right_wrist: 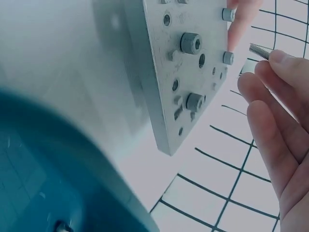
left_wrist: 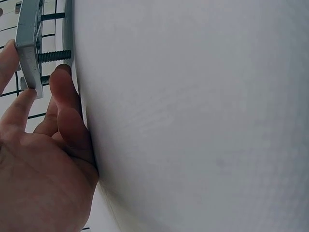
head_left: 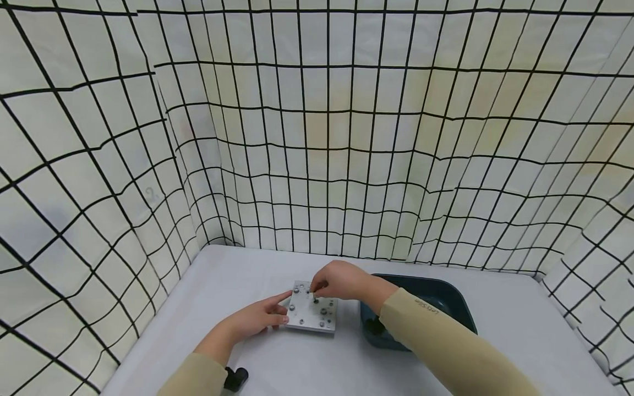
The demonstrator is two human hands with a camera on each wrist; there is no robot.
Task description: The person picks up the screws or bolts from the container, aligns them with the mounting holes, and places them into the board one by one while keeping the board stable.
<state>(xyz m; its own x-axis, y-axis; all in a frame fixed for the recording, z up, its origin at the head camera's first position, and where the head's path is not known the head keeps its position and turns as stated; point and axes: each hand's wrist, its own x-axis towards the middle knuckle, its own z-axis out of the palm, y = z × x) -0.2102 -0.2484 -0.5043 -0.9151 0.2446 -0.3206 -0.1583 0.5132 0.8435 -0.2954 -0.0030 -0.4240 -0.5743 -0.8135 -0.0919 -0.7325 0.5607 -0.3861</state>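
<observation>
A silver metal plate (head_left: pixel 309 318) stands slightly raised on the white table, with several socket-head screws in it. Their threaded ends show beneath the plate in the left wrist view. My left hand (head_left: pixel 260 319) is at the plate's left side, fingertips touching its edge, with other fingers bent underneath. Above the plate's upper surface, my right hand (head_left: pixel 342 281) pinches a small screw (right_wrist: pixel 259 51) between thumb and fingers. The screw's threaded end points out towards the plate, apart from it in the right wrist view; its head is hidden by the fingers.
A dark blue-green tray (head_left: pixel 448 289) stands right of the plate, under my right forearm, with small dark items inside. A black object (head_left: pixel 236 378) lies beside my left sleeve. White walls with a black grid close off the table's back and sides.
</observation>
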